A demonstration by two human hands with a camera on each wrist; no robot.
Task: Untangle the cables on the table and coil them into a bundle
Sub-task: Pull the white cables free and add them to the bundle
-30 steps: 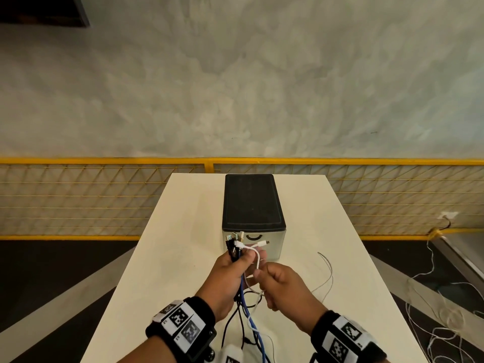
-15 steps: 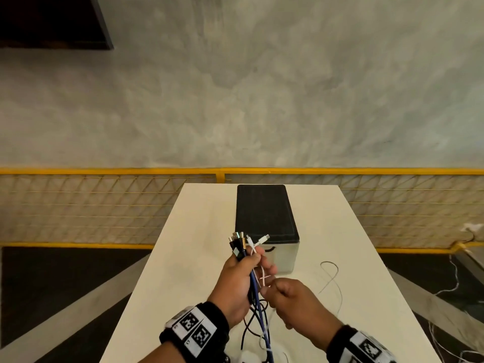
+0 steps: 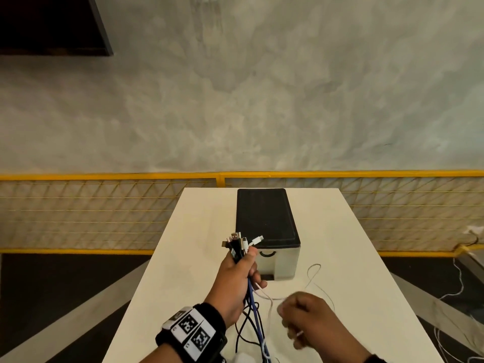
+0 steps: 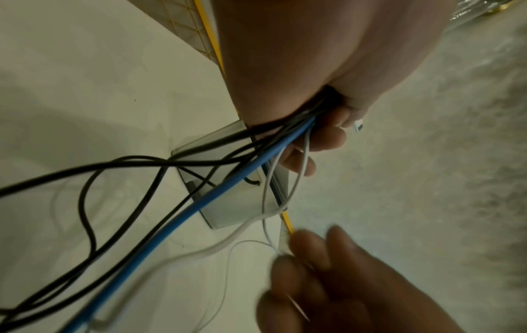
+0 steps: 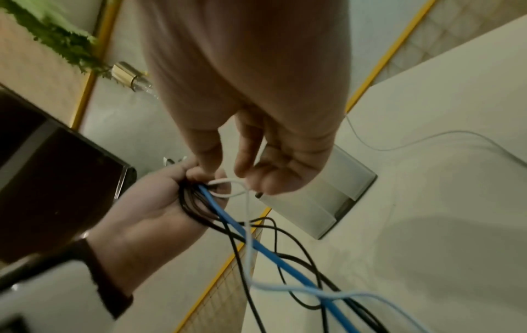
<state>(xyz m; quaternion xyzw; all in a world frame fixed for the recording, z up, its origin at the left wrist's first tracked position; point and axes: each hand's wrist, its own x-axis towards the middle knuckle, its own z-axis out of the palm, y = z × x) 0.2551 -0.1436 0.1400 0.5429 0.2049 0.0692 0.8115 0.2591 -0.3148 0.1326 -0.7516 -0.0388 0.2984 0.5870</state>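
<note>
Cables (image 3: 237,248) stand gathered in our left hand (image 3: 235,281), whose grip is wrapped tight round the bundle above the bench (image 3: 183,271); the connector ends fan out at 12 o'clock of the fist, and the strands, black ones and one blue cable (image 4: 216,193), hang away toward 6 o'clock. Our right hand (image 3: 311,320) sits at about 4 o'clock of the left, near it but apart, its grip curled and pinching a thin white cable (image 5: 228,187) that runs back into the left fist. From the pinch this cable's loose length trails on toward 1 o'clock, looping on the bench beside the grey box with the black lid (image 3: 265,218).

We judge that the coming move turns on this line: the white cable's long axis lies from 10 to 4 o'clock between the two fists, so the right hand, the nearer one to its free run, has to draw it clear of the hanging strands. Whether it is knotted with them lower down we cannot tell.
</note>
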